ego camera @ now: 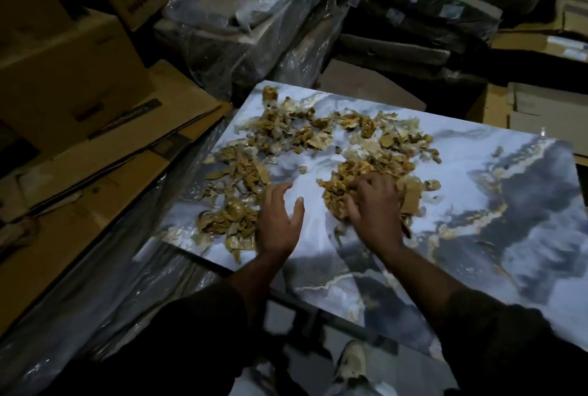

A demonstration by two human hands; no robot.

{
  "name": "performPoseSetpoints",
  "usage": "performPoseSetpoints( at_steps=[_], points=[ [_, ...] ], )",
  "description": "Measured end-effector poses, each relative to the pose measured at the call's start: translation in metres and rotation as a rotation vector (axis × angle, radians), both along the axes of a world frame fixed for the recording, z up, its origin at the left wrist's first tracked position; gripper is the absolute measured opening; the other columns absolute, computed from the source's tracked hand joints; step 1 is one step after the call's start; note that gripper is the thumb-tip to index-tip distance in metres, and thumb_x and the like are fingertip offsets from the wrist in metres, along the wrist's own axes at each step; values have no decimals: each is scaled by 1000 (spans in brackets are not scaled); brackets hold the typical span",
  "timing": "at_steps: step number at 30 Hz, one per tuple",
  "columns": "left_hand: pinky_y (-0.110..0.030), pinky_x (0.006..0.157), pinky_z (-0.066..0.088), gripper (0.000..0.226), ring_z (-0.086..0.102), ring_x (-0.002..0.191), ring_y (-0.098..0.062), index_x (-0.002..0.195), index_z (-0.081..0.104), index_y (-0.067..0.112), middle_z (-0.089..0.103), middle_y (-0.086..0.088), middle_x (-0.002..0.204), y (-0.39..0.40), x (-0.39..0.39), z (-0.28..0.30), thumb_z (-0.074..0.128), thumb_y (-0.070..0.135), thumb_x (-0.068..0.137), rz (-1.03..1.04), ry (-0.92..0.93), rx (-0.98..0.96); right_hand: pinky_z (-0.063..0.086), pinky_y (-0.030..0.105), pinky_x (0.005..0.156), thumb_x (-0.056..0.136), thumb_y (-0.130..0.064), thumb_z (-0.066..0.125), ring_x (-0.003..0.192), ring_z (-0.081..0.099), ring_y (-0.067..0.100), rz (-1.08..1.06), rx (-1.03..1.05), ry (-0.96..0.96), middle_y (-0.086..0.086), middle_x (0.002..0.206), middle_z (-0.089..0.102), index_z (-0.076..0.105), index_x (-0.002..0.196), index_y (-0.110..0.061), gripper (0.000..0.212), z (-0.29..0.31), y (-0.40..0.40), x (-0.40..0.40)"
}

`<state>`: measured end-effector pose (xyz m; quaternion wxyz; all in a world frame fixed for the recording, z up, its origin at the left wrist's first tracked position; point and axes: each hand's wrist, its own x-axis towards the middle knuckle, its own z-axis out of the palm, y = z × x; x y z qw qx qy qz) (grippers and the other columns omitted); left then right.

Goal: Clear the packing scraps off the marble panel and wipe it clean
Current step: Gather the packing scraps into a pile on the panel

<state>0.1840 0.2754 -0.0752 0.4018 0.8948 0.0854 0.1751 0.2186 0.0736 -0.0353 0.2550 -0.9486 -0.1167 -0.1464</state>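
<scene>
1. The panel [477, 192] lies flat in front of you, tilted across the view: its far corner points up and left, its right end runs out of frame. It is pale blue-white marble with dark grey clouds and gold veins.
2. The scraps [286, 131], tan cardboard bits mixed with clear film, cover the panel's far-left part in loose clumps: one along the far edge, one down the left edge to the near-left corner, one in the middle.
3. Your right hand [374, 204] is palm down on the middle clump, fingers curled into the scraps and gripping a bunch of them; a larger flat brown piece sits just right of the knuckles.
4. Your left hand [278, 220] is just left of it, fingers spread and relaxed, holding nothing. It touches the left-edge clump on its outer side, with bare marble between your hands.
5. The panel's right half and near part show bare marble.
6. Dark sleeves [197, 325] cover both forearms, and a shoe [351, 360] shows below the near edge.
7. Left of the panel lie flattened cartons [105, 153] and stacked boxes [63, 55].
8. Beyond the far edge stand plastic-wrapped bundles [254, 23], with dark wrapped slabs [429, 13] piled to their right.
9. More cardboard [541, 109] sits at far right.
</scene>
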Motion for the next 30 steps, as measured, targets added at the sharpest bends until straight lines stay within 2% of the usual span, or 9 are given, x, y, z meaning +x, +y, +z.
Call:
performPoseSetpoints(
  at_steps=[3,7,10,13,16,19,23,26,30],
  points=[
    [-44,87,53,35,59,103,-25,124,60,17,55,-4,117,46,-3,4,53,39,98,63,-49,39,42,42,98,94,-34,63,115,49,28,226,48,57,8,116,57,67,114,-16,27,-17,59,-31],
    [-44,92,49,38,57,107,-33,120,63,8,61,-12,116,113,-14,-2,57,35,93,64,-139,227,42,43,105,90,-47,62,129,44,28,341,92,161,8,133,52,61,129,-20,47,-33,137,-57],
    [-45,100,45,47,56,115,-33,125,62,8,62,-13,124,161,-19,-19,57,40,91,77,-85,283,28,47,118,88,-59,58,144,30,32,352,0,184,9,151,40,48,145,-25,67,-41,185,-56],
    [-48,110,40,59,51,132,-34,136,57,6,56,-14,140,200,-21,-43,54,50,96,-28,-14,318,14,59,121,82,-67,57,155,10,32,352,-154,196,7,163,26,38,152,-30,82,-56,218,-46],
    [-51,116,36,70,44,141,-35,140,56,8,50,-16,149,214,-14,-60,43,63,99,-184,25,352,13,64,119,80,-70,60,156,8,32,322,-198,183,6,164,29,45,150,-29,83,-71,229,-36],
    [-56,116,34,68,38,146,-32,138,56,16,46,-10,153,211,-4,-67,45,68,96,-288,94,355,18,63,118,84,-59,62,155,18,33,277,-192,136,9,155,43,55,142,-22,69,-81,223,-31],
    [-50,115,36,68,34,148,-26,138,54,17,41,-5,155,195,3,-67,49,70,95,-317,111,252,16,58,121,85,-54,65,151,27,33,183,-195,78,11,145,49,60,127,-18,56,-81,203,-28],
    [-52,114,36,74,36,146,-26,141,50,17,42,-5,152,183,6,-61,52,72,92,-300,74,270,12,61,121,86,-71,58,155,17,29,154,-211,93,9,157,36,50,144,-21,77,-76,192,-24],
    [-60,123,19,89,31,151,-29,147,47,18,39,-8,158,183,22,-55,51,81,85,-243,3,436,0,64,122,79,-90,47,157,-6,26,184,-280,164,1,169,12,22,161,-30,104,-64,187,-2]
  ],
)
